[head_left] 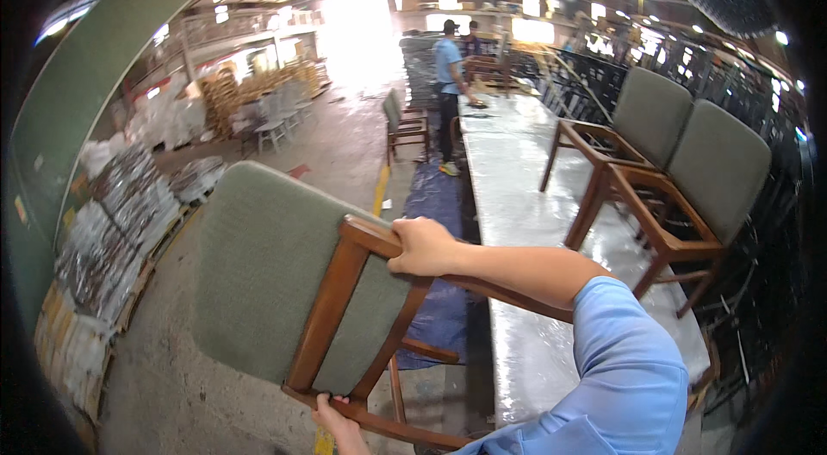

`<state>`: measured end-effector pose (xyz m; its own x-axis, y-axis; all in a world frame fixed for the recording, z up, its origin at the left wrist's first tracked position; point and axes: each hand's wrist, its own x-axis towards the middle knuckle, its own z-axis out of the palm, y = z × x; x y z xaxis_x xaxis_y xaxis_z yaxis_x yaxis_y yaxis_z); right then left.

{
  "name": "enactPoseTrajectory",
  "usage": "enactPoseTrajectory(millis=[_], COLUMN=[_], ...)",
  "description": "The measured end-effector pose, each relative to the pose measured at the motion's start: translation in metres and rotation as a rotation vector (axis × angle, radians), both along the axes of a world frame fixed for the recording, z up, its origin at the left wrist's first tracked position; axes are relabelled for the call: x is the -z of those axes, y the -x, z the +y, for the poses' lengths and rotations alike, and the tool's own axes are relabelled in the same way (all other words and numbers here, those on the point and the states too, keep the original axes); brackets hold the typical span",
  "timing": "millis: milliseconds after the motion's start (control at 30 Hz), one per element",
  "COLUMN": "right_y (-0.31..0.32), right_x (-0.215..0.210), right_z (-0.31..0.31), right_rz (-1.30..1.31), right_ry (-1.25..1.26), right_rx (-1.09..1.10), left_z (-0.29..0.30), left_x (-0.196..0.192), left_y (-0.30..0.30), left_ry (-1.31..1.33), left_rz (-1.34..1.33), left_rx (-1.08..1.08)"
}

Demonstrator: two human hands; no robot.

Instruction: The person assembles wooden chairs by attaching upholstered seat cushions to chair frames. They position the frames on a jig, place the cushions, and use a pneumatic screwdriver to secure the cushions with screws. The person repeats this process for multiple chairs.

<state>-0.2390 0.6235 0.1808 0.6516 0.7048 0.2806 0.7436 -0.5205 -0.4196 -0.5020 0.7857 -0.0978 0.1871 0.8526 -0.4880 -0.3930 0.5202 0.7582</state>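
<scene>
My right hand (424, 246) is wrapped over the top corner of a chair (284, 283), fingers curled tight round the wooden rail where it meets the grey-green back pad. My left hand (338, 422) is lower down, at the bottom edge of the view, fingers clamped on the lower wooden rail of the same frame. So both grips are pressed closed on wood, one high and one low. I judge that spacing is what keeps the chair steady while it is off the ground.

The chair hangs tilted in the air in front of me, its back facing up at me, over the concrete floor (215, 386) and just left of the long bench (517, 196). I hold the rails, not the padding, which gives firm edges to pull against.

On the bench, to my right, two more chairs (680, 162) of the same kind stand upright side by side, touching or nearly so, their backs toward the dark railings behind. The bench top is covered in shiny plastic sheet. A blue tarp (435, 196) lies on the floor along its left side.

Farther off, a person in a blue shirt (448, 93) stands at the far end of the bench. Stacks of wrapped goods (121, 222) line the left wall on pallets.
</scene>
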Motion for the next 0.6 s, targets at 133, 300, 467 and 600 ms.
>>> enactPoseTrajectory(millis=[133, 300, 467, 600], right_y=[-0.010, -0.010, -0.036, -0.042], right_x=[0.029, 0.087, 0.216, 0.397], right_z=[0.135, 0.259, 0.328, 0.349], right_rz=[0.064, 0.082, 0.360, 0.581], right_ry=[0.064, 0.029, 0.155, -0.050], right_rx=[-0.198, -0.387, -0.415, -0.363], left_z=[0.063, 0.132, 0.176, 0.185], left_x=[0.033, 0.070, 0.144, 0.240], left_y=[0.033, 0.059, 0.068, 0.089], left_ry=[0.047, -0.200, -0.185, 0.034], left_rz=[0.059, 0.062, 0.182, 0.350], left_rx=[-0.182, -0.474, -0.415, -0.431])
